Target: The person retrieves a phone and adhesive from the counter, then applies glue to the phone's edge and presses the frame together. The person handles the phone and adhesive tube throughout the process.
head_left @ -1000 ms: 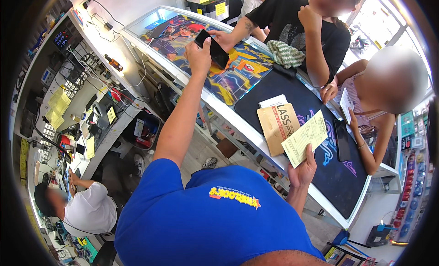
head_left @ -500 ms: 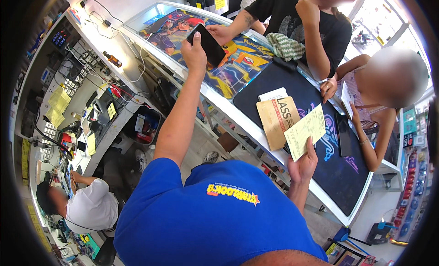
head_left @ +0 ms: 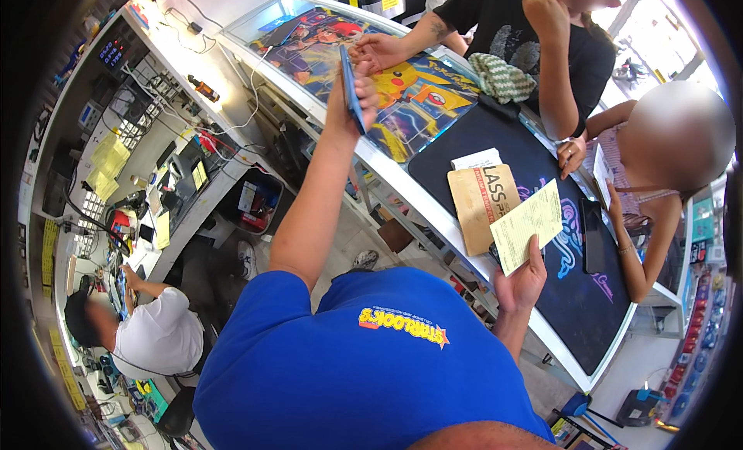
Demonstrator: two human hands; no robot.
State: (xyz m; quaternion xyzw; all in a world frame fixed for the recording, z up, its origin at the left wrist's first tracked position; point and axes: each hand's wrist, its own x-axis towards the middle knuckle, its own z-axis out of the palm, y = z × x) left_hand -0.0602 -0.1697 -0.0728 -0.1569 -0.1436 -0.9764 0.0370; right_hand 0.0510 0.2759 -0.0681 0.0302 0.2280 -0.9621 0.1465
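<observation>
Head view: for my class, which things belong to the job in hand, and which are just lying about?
Seemingly part of the job:
blue-edged phone, in the left grip
yellow paper, in the right grip

Apparently just lying about:
brown cardboard envelope
white paper, partly hidden by the envelope
dark phone on the black mat
striped cloth

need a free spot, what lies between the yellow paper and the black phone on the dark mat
In the head view, only a patterned strip of the dark mat shows between the yellow paper and the black phone.
</observation>
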